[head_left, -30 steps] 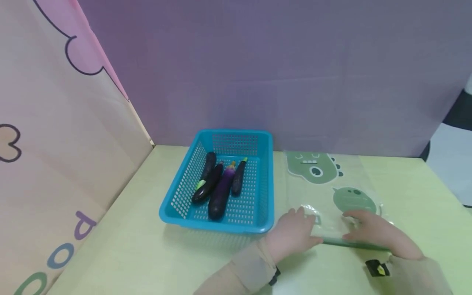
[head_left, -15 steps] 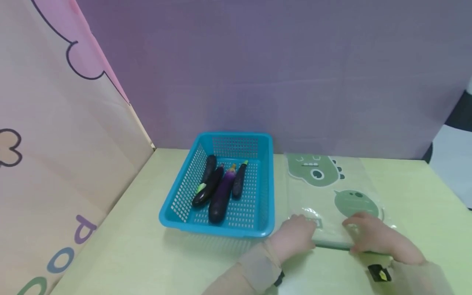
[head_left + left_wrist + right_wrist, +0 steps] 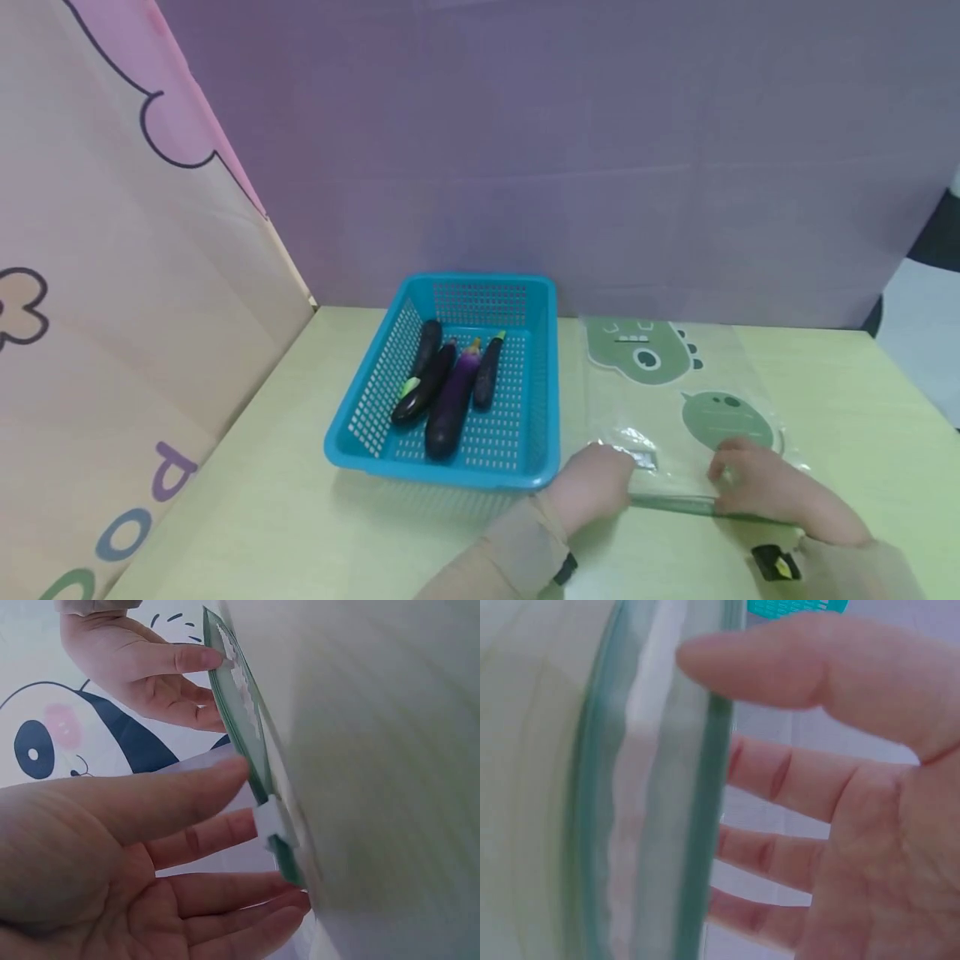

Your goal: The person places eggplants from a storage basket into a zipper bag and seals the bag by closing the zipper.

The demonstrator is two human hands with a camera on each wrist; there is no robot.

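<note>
The clear bag (image 3: 667, 408) with green pictures lies just right of the blue basket (image 3: 442, 477). The left hand (image 3: 596, 482), nearest the basket, pinches the bag's green edge (image 3: 672, 504) by a white slider (image 3: 274, 821). Farther right of the basket, the right hand (image 3: 765, 487) holds that edge between thumb and fingers.

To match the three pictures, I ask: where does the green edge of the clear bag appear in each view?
Head: green edge at lower right, nearly level.
Left wrist: green edge from top middle, slanting down rightward.
Right wrist: green edge left of centre, nearly upright.
Shared landmark: the right hand, in all three views.
</note>
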